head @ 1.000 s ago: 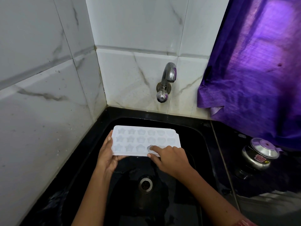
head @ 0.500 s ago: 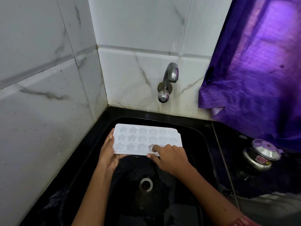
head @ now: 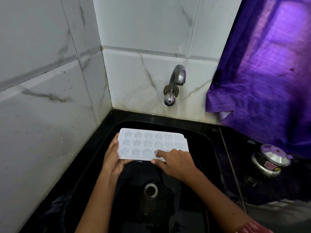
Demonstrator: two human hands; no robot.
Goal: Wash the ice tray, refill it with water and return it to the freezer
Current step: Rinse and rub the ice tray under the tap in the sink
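Left hand (head: pixel 112 158): held palm up at the left, end of tray (head: pixel 151 140) gripped.
Right hand (head: pixel 176 161): held palm down, tray's near edge pinched between index and thumb.
Forearms (head: pixel 94 199): stretched far-ward, bare.

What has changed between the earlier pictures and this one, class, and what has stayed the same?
Nothing has clearly moved, and nothing was taken up or let go. The left hand still holds the ice tray by its left end over the sink. The right hand still pinches its near edge, forefinger in a near-row mould. The tap stays dry.
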